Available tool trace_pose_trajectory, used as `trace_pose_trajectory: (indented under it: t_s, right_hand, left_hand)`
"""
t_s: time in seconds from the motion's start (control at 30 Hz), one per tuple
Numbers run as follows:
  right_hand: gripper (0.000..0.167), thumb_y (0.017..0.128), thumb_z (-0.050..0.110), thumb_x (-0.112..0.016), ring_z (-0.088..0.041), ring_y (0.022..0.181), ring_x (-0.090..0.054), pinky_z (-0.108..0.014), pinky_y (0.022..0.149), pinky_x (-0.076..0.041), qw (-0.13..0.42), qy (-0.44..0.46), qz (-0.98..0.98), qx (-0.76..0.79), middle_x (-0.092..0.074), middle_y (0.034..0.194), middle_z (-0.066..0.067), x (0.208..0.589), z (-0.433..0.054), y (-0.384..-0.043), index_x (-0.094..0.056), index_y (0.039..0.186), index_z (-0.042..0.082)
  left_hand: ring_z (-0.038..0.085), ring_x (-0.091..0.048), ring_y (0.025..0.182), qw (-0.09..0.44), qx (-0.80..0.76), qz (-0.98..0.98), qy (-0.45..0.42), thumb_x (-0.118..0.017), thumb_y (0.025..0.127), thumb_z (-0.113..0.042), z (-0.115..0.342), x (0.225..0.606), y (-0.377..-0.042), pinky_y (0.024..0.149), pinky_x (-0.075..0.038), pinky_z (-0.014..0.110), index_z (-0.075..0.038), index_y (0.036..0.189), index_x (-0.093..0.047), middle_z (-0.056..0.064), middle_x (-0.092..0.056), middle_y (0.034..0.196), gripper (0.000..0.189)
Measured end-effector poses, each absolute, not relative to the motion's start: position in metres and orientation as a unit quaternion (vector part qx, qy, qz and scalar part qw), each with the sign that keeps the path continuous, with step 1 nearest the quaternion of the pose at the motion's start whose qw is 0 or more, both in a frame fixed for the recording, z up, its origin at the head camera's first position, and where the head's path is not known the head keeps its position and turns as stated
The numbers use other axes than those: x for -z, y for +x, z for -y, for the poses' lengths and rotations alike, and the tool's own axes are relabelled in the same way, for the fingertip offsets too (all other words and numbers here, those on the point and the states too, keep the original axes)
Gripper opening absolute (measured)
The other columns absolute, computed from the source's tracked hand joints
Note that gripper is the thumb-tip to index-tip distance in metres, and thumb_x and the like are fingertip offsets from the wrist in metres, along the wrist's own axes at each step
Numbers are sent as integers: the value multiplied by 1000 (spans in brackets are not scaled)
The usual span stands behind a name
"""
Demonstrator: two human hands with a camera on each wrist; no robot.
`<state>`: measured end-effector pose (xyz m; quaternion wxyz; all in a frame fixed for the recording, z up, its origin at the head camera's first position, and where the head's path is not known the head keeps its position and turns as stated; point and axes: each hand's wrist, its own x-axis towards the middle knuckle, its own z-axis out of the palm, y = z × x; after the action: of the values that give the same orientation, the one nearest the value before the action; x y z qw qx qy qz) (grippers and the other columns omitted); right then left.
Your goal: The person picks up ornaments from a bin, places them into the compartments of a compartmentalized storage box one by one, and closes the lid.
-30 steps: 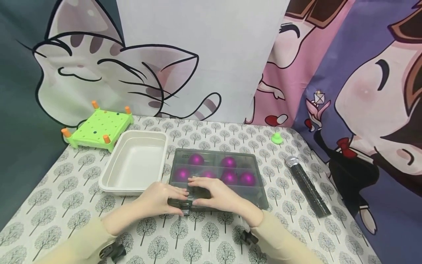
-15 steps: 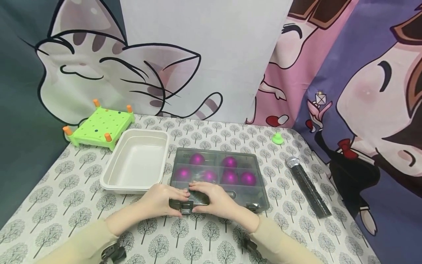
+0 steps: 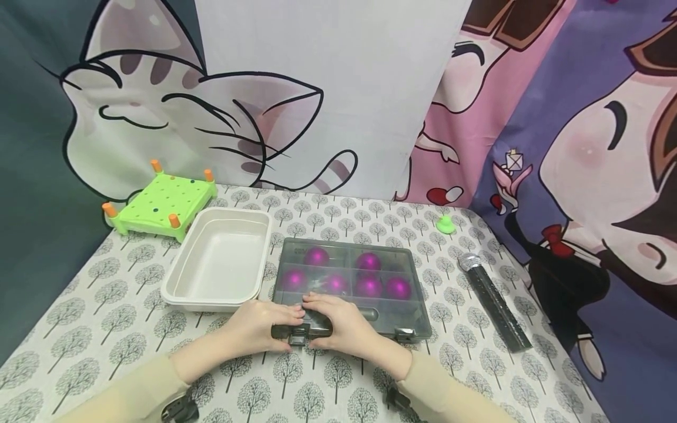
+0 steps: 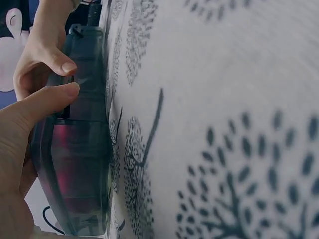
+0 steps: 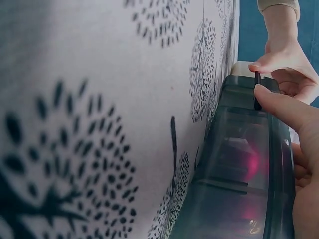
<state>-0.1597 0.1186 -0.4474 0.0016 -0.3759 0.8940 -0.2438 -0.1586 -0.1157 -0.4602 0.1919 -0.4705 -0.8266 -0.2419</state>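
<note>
A translucent grey plastic organizer box lies flat on the table with its lid down. Purple balls show through the lid in its compartments. My left hand and right hand grip its front edge on either side of the left latch, fingers over the lid. In the left wrist view the left thumb is right at the latch, with the right thumb close opposite. The right wrist view shows the dark latch standing out between both thumb tips.
Left of the box stands a white tray, and behind it a green pegged stand with orange legs. At right lie a black microphone and a small green duck-like toy. A second latch sits at the box's front right.
Both hands stay at the left latch with only slight finger shifts. The right hand has moved slightly left and down, showing more of the lid handle and the right latch.
</note>
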Motion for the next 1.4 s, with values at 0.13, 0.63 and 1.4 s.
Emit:
trace_pose_trajectory:
  t_s: [0.13, 0.63, 1.4]
  right_hand:
    - [74, 66, 28, -89, -20, 133, -51, -40, 113, -39, -2, -379, -891, 249, -56, 141, -3, 449, -120, -160, -59, 132, 9]
    - [64, 73, 32, -83, -22, 129, -56, -40, 111, -42, -32, -389, -881, 268, -61, 135, -7, 450, -120, -162, -62, 128, 7]
    - [60, 76, 26, -82, -27, 127, -56, -44, 109, -44, 7, -382, -878, 289, -60, 136, -10, 442, -119, -163, -61, 129, 5]
  left_hand:
    - [16, -73, 92, 194, 247, 824, -472, -92, 55, -30, 115, 460, -158, 79, -60, 33, -12, 99, -77, 3, -75, 104, 51]
    - [16, -75, 86, 189, 263, 828, -457, -86, 67, -19, 109, 455, -160, 75, -60, 28, -13, 91, -78, 2, -77, 97, 26]
    - [13, -74, 84, 110, 245, 861, -431, -84, 69, -26, 108, 442, -165, 77, -60, 32, -19, 86, -79, -1, -77, 92, 19]
